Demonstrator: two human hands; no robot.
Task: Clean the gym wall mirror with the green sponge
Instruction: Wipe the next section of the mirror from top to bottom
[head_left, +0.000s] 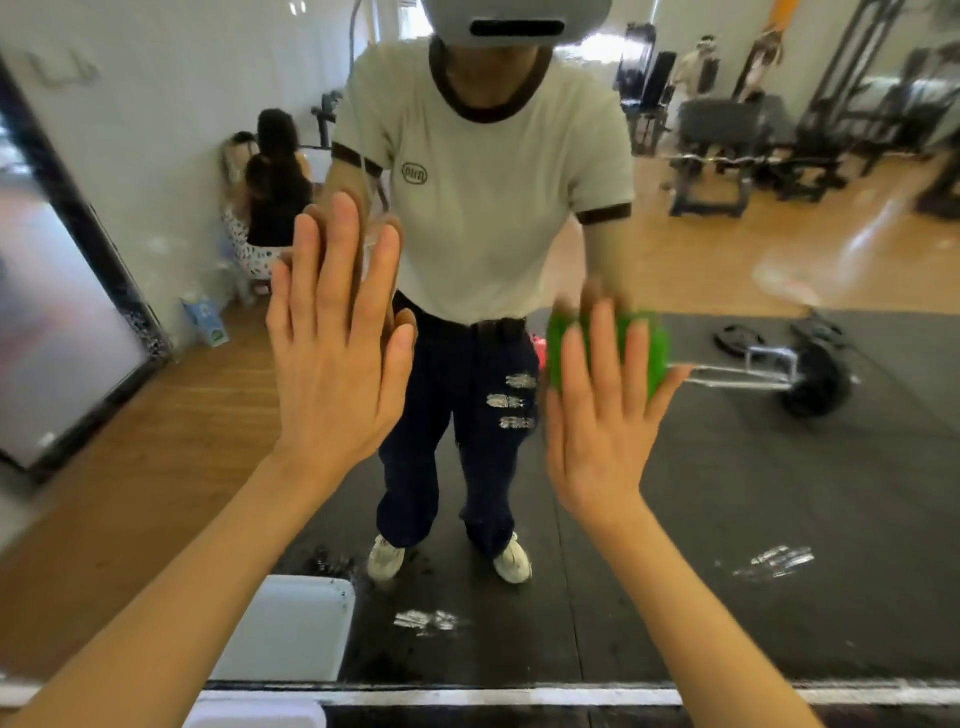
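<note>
Flat against the mirror (779, 493), our right hand (597, 415) presses the green sponge (655, 345) under straight fingers; our left hand (332, 358) rests spread on glass beside it.

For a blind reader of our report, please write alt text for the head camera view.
A person's right hand presses a green sponge flat against a gym wall mirror, while the left hand rests open on the glass. White smears mark the mirror, which reflects the person and gym equipment.
</note>
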